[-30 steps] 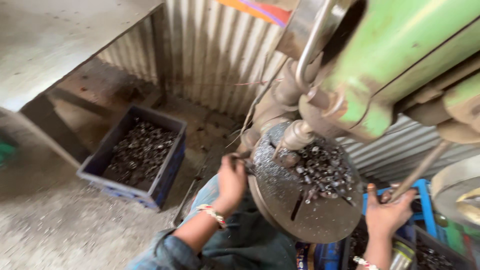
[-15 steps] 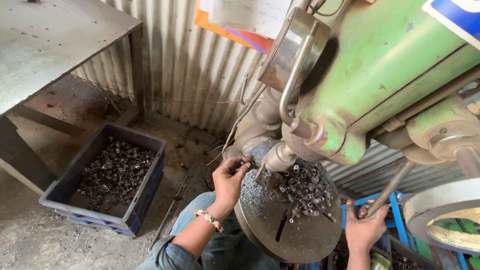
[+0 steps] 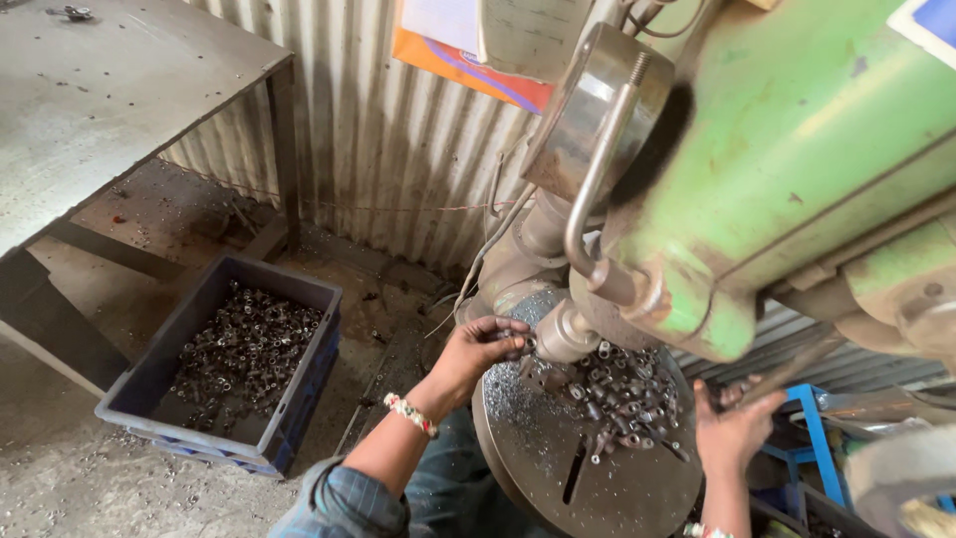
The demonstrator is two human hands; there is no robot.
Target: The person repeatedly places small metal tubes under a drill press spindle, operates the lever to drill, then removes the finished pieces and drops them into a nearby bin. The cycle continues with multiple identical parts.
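A green drill press [image 3: 787,189] fills the right side, with its spindle [image 3: 566,334] hanging over a round metal work table [image 3: 558,458]. Several small metal pieces [image 3: 617,394] lie heaped on that table among shavings. My left hand [image 3: 478,349] reaches to the table's left edge, its fingertips pinched on a small metal piece right beside the spindle. My right hand [image 3: 732,428] is closed around a thin feed lever [image 3: 792,369] at the machine's right side. A beaded bracelet [image 3: 410,414] circles my left wrist.
A dark blue plastic crate [image 3: 289,399] of small metal parts stands on the floor to the left. A steel workbench [image 3: 110,90] spans the upper left. Corrugated metal sheeting [image 3: 378,149] forms the back wall. A blue metal frame [image 3: 822,448] shows at the lower right.
The view has swung left and down, so the crate and bench sit nearer the middle. My left hand stays by the spindle; my right hand has risen along the lever.
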